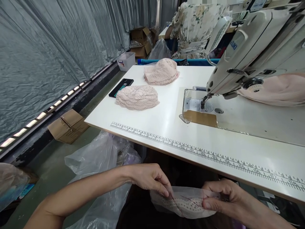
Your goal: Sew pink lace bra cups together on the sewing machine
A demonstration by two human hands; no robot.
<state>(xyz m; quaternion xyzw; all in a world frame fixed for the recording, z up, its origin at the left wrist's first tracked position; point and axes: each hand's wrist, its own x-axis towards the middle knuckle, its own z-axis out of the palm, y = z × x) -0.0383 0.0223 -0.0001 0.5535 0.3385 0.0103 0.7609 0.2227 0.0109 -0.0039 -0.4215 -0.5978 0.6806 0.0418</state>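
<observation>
Lace is being held by both hands: one pale pink lace piece is lying stretched between them, below and in front of the sewing machine, lower than the table edge. The left hand is pinching the piece's left end, thumb and fingertips closed narrowly on the fabric. The right hand is gripping the right end, fingers curled tight over it.

One white table is carrying the machine, and one printed ruler is running along the tabletop's near edge, in front of the machine. Two stacks of pink lace pieces are sitting left of the machine, the nearer stack and the farther stack, apart from each other. One black phone is lying just beside the nearer stack, on the side away from the machine. One pink fabric heap is resting behind the machine's arm.

One cardboard box is sitting on the floor, far left of the machine, and one clear plastic bag is slumping below the table, left of the hands. One person in a floral dress is showing beyond the machine.
</observation>
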